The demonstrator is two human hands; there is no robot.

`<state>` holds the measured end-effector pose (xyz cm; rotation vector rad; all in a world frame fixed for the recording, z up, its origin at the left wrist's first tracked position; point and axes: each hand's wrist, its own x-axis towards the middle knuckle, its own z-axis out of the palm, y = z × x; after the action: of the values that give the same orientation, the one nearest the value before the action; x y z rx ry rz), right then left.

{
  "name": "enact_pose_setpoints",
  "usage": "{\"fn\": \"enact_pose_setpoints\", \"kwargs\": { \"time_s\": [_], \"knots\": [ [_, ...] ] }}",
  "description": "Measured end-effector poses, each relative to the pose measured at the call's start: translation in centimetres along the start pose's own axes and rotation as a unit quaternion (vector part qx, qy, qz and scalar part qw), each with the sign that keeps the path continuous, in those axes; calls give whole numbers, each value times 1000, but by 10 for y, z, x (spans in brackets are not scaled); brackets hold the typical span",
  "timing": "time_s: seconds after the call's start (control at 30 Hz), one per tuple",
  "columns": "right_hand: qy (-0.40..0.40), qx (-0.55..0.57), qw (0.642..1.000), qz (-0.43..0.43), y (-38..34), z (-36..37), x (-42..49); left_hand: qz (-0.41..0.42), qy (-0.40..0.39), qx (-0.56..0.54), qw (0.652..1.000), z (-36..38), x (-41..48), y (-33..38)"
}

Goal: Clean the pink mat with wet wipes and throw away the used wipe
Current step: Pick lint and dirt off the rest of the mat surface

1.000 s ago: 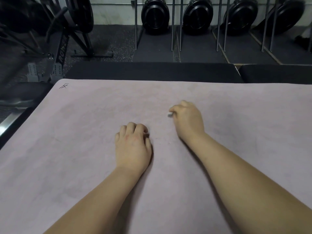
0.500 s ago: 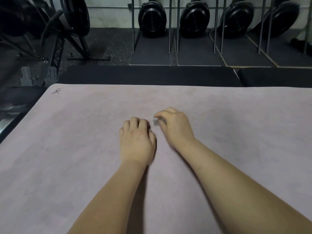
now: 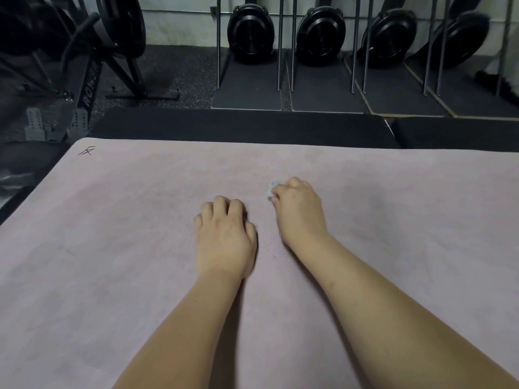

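Wipe: a small, crumpled white wet wipe (image 3: 273, 189) pokes out just past the right fingertips and is pressed onto the mat.
Right hand (image 3: 299, 211): its fingers are curled tight and pinch the wipe, so only a scrap of it shows.
Mat: the wide, soft-surfaced pink mat (image 3: 112, 248) lies under both sets of fingers. Faintly darker patches lie to the right of the right fingers, possibly damp.
Left hand (image 3: 226, 237): its fingers are curled under with the knuckles resting on the mat, just left of the right fingers. Nothing is visible in its grip.
Change: half a second ago the wipe sat almost against the left knuckles. Now it stands apart from them again, much as it did a second ago.
Meaning: this looks like a back-and-forth scrub over one spot. Wiping is under way and disposal has not begun. No bin is in view.
Beyond: black padded floor mats (image 3: 238, 127) lie past the fingertips, then a row of black fan-wheel machines (image 3: 250, 32).
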<state>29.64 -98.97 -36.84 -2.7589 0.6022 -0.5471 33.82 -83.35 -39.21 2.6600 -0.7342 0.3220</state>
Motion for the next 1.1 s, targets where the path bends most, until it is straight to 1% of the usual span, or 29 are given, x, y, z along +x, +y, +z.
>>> {"fn": "enact_pose_setpoints", "kwargs": {
  "time_s": [0.13,0.17,0.23,0.3,0.33,0.4,0.47,0.5,0.53,0.63,0.73,0.87,0.93,1.0,1.07,1.1],
  "knots": [
    [-8,42,996,-77,-14,5,1,-2,-3,0,1000,0,0,0],
    [-1,32,996,-89,-9,5,5,-2,-1,1,1000,0,0,0],
    [38,-30,995,-88,13,4,20,-3,4,-2,1000,1,0,-1],
    [78,-111,990,-41,41,1,38,-5,6,-5,1000,1,0,0],
    [78,-136,988,-4,51,-2,44,-5,6,-4,1000,1,0,1],
    [53,-121,989,73,58,-2,51,-5,0,2,1000,1,1,1],
    [35,-62,991,113,41,1,52,-5,-3,7,1000,1,1,1],
    [23,-40,993,105,25,4,50,-5,-2,7,1000,1,1,1],
    [5,-28,997,77,8,9,46,-6,0,7,1000,1,0,1],
    [-29,0,999,-29,-30,21,35,-4,-1,7,1000,0,-1,1],
    [-23,15,998,-59,-29,22,39,1,-1,10,1000,0,-1,0],
    [-51,-15,996,-78,-13,15,55,1,4,6,1000,0,0,1],
    [-45,-43,997,-37,3,12,69,1,8,7,1000,1,0,0],
    [-34,-77,996,34,23,4,80,-1,11,6,1000,2,0,-1],
    [-9,-73,991,112,39,-1,86,-2,13,2,1000,3,0,0],
    [9,-61,991,121,42,0,87,-3,13,2,1000,3,0,0]
  ]
}}
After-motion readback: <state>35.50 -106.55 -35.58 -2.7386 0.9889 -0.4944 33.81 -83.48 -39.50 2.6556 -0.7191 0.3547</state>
